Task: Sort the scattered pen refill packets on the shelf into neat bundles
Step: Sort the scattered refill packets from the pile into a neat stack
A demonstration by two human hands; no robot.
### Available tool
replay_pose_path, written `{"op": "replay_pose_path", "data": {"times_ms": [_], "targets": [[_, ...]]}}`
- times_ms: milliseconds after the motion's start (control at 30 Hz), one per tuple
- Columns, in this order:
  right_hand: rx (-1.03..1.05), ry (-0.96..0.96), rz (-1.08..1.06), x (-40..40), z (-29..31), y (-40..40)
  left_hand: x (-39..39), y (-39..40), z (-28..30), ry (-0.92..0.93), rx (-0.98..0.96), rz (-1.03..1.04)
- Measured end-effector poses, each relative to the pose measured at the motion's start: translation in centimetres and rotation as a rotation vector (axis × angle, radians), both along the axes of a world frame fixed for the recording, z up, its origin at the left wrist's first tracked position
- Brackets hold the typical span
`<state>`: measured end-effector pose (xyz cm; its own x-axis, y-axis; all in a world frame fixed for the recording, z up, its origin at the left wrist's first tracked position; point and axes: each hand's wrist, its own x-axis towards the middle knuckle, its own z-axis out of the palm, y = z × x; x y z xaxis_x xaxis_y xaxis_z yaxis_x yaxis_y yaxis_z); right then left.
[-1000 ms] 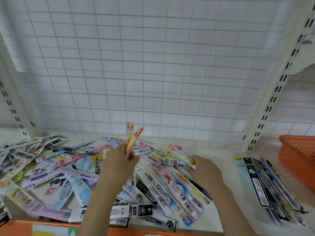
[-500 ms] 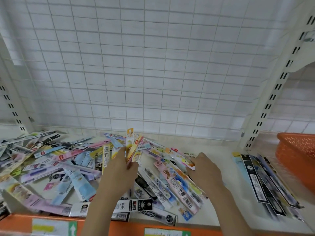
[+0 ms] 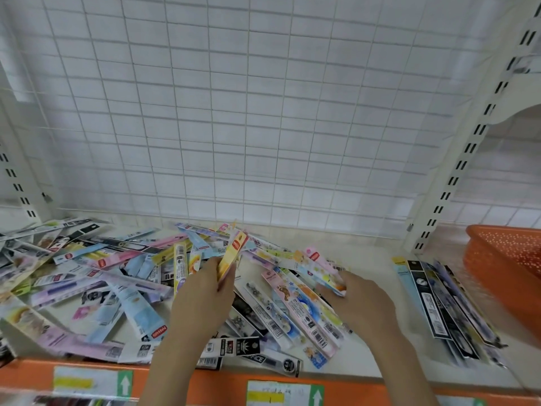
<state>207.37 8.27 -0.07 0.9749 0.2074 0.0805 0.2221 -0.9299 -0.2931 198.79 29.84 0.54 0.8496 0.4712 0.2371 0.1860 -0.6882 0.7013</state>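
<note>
Many colourful pen refill packets (image 3: 96, 276) lie scattered across the white shelf (image 3: 371, 358). My left hand (image 3: 202, 291) grips a few yellow and orange packets (image 3: 232, 253) that stick up and away from it. My right hand (image 3: 360, 300) lies on the right side of the pile and pinches the near end of a pink and yellow packet (image 3: 319, 265). A row of dark and pale blue packets (image 3: 439, 309) lies lined up on the shelf to the right of my right hand.
An orange perforated basket (image 3: 509, 265) stands at the far right. A white wire grid panel (image 3: 248, 112) closes the back of the shelf, between slotted uprights (image 3: 456, 174). The orange front rail (image 3: 222, 385) carries price labels.
My left hand has lowered its held packets toward the pile. My right hand has stayed on the pile's right side and taken hold of the pink and yellow packet's end.
</note>
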Motion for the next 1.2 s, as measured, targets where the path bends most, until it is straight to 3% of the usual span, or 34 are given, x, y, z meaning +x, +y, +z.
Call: {"op": "replay_pose_path", "data": {"times_ms": [233, 333, 500, 667, 1000, 1200], "targets": [[-0.039, -0.028, 0.108, -0.7, 0.3, 3.4, -1.0, 1.0, 0.9, -0.081, 0.043, 0.021], [0.066, 0.051, 0.139, -0.8, -0.2, 4.3, -1.2, 1.4, 0.9, -0.042, 0.064, 0.032], [0.074, 0.139, 0.117, -1.3, -1.4, 4.8, -1.4, 1.5, 0.6, -0.011, 0.049, 0.051], [-0.02, 0.136, 0.084, -1.0, -1.1, 4.1, -0.8, 1.3, -0.1, 0.081, 0.077, 0.065], [0.114, 0.1, -0.022, -1.2, 0.1, -0.4, 1.2, -1.9, -0.9, 0.266, 0.111, -0.048], [0.127, 0.128, -0.007, -0.9, -0.2, -2.6, 2.0, -5.0, -0.6, 0.51, 0.174, -0.074]]}}
